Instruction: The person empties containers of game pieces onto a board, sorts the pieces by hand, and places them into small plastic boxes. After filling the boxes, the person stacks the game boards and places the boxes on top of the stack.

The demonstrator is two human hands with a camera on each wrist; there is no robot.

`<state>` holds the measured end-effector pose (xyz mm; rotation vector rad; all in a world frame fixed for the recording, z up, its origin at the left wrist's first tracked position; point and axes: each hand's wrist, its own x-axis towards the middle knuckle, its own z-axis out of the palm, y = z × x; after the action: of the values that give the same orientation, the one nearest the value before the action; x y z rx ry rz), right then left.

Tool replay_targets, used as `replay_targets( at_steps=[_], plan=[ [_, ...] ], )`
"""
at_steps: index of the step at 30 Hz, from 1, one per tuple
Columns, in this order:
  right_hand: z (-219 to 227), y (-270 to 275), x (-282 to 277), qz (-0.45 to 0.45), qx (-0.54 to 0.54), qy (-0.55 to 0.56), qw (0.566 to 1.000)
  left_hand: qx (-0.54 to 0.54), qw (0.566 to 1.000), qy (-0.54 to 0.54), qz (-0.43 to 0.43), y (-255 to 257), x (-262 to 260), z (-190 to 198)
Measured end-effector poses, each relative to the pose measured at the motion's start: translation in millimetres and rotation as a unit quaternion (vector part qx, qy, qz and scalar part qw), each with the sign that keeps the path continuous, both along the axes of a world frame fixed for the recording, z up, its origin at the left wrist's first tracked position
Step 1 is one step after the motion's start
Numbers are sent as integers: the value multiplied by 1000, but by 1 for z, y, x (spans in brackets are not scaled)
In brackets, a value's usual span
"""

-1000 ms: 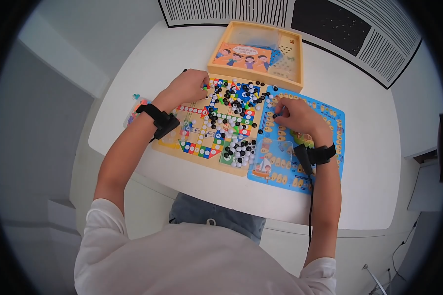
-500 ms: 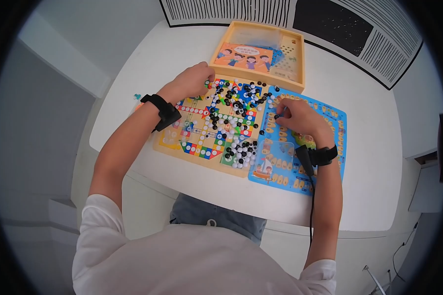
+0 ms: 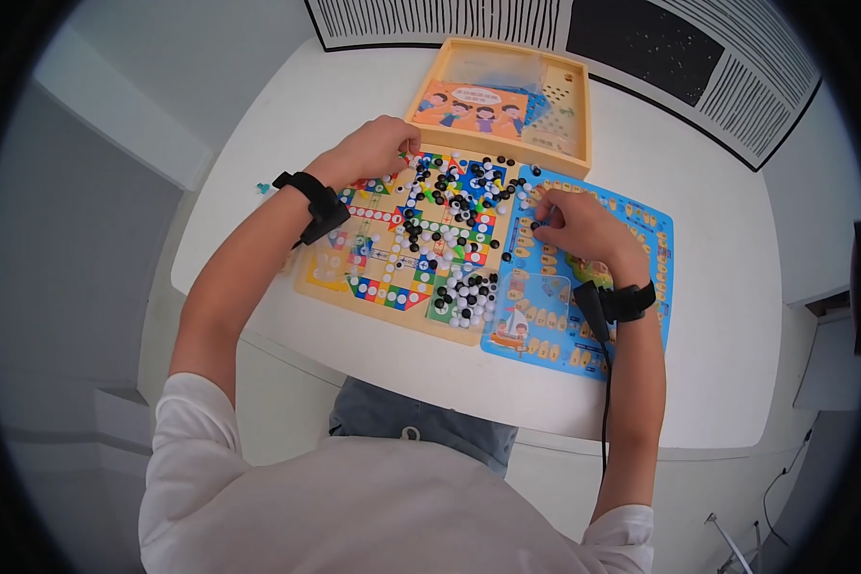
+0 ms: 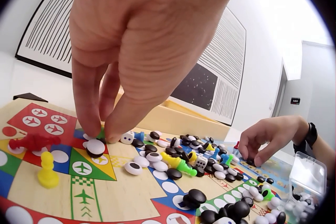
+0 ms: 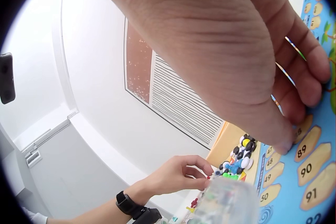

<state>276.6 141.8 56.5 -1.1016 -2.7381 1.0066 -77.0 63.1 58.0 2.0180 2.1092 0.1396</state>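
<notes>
The left hand reaches over the far left part of the multicoloured board. In the left wrist view, its thumb and fingertips pinch a small green piece, beside a white-and-black stone. A red pawn lies to the left, with a yellow pawn upright nearer. The right hand rests on the blue numbered board, fingers loosely bent. A black stone lies by its fingertips; whether they touch it is unclear.
Black and white stones, pawns and dice are scattered across the multicoloured board. A clear plastic box stands on the blue board. Behind the boards is a wooden tray holding an orange booklet. Small teal pieces lie at the left.
The left hand has moved slightly away from the body and to the right, to the multicoloured board's far edge. The right hand has stayed almost still.
</notes>
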Motion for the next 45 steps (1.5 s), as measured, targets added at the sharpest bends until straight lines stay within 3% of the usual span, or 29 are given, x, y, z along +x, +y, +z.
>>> replay_targets(
  at_steps=[7, 14, 19, 21, 25, 29, 35, 38, 40, 45],
  plan=[
    [-4, 0, -1, -5, 6, 3, 1000, 16, 1000, -2, 1, 5, -4, -2],
    [1, 0, -1, -6, -8, -8, 1000, 62, 996, 64, 25, 12, -16, -11],
    [-8, 2, 0, -2, 6, 9, 1000, 69, 989, 127, 27, 2, 4, 8],
    [-10, 2, 0, 3, 17, 23, 1000, 119, 986, 115, -14, -1, 13, 14],
    [-3, -1, -2, -8, 9, 14, 1000, 91, 992, 85, -32, 10, 16, 13],
    [-7, 0, 0, 1, 18, 23, 1000, 67, 987, 131, -70, 18, 11, -3],
    [-4, -1, -2, -8, 0, 10, 1000, 65, 978, 184, -71, 14, 4, 4],
    [-4, 1, 0, 0, 1, 12, 1000, 85, 989, 121, -21, 11, 6, 15],
    [-7, 2, 1, -1, 0, 15, 1000, 20, 999, 29, 31, 7, 1, 22],
    [2, -1, -2, -11, -10, -3, 1000, -47, 999, 11, 3, -6, -13, 17]
  ],
)
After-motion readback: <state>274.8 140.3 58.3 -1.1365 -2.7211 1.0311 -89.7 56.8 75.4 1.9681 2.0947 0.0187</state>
